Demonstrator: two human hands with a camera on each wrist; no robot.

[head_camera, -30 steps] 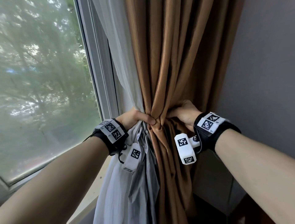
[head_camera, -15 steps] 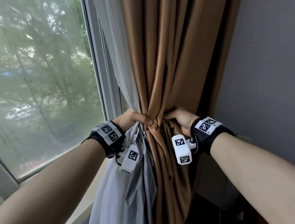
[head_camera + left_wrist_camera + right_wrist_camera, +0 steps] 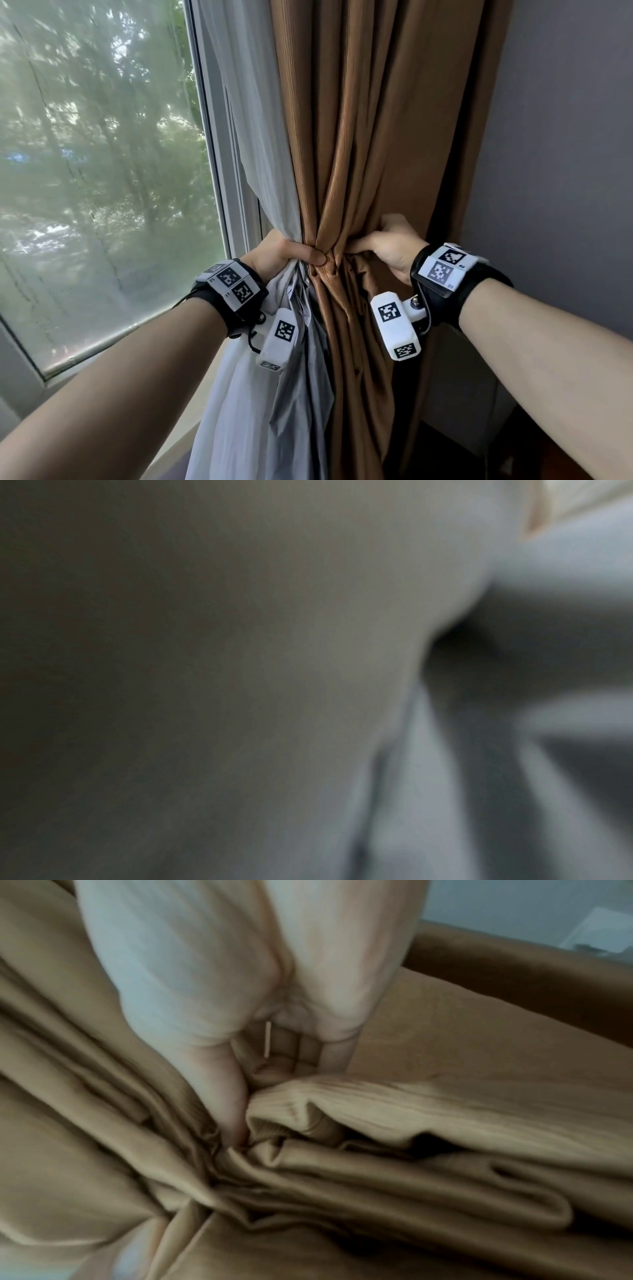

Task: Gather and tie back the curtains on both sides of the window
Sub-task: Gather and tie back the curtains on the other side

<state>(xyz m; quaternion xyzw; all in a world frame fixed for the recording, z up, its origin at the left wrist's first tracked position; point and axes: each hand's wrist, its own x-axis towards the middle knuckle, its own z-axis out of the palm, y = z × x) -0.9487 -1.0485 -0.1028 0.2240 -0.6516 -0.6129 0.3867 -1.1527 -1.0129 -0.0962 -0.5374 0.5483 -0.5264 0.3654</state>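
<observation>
Home room, brown curtain (image 3: pixel 370 137), white sheer (image 3: pixel 260 137), window (image 3: pixel 102 171), grey wall (image 3: pixel 565 137)

Soft daylight from the window (image 3: pixel 102 171), wide-angle edge bending, left wrist view heavily blurred, dim

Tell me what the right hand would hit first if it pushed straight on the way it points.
The right hand points left into the gathered brown curtain, which it already grips; beyond that bunch, probably the left hand, though depth is unclear.
</observation>
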